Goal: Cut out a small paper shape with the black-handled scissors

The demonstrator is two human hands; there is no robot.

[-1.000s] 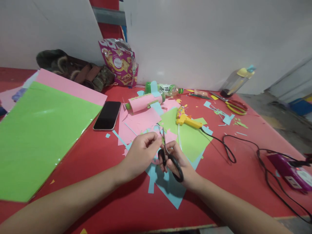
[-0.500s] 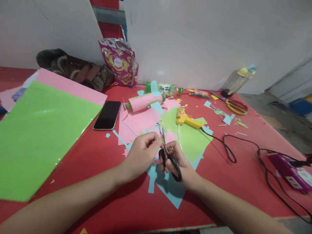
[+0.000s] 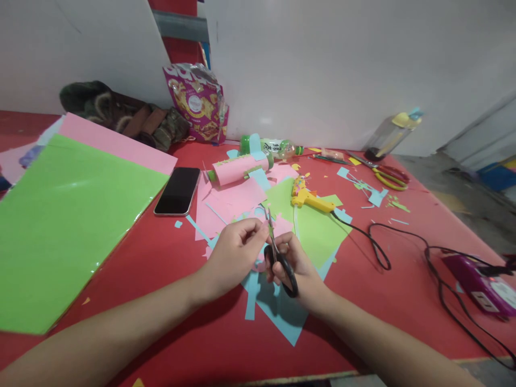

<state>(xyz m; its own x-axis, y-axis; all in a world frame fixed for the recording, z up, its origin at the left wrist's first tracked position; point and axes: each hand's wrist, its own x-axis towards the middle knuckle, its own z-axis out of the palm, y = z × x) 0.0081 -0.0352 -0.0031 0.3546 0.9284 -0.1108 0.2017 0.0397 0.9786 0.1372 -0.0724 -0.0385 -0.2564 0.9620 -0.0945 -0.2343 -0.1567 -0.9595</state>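
My right hand (image 3: 304,277) holds a pair of scissors (image 3: 288,278) by its black handles, with the narrow blades pointing away from me. My left hand (image 3: 237,255) is closed in a pinch just left of the blades. A tiny piece of green paper (image 3: 271,231) shows at its fingertips, against the scissors; most of it is hidden by the fingers. Beneath both hands lie overlapping sheets and scraps of pink, green and blue paper (image 3: 288,322). Just beyond, a yellow glue gun (image 3: 318,202) rests on the green sheet.
A phone (image 3: 178,191) and large green sheets (image 3: 76,215) lie on the left. Behind are a pink-wrapped roll (image 3: 239,169), a green bottle (image 3: 278,147) and a snack bag (image 3: 197,105). Pliers-like scissors (image 3: 391,177), cables and a purple power strip (image 3: 479,285) are on the right.
The scissor handles have drawn closer together and the blades have narrowed. Green paper shows more clearly at my left fingertips. Both hands have otherwise barely moved.
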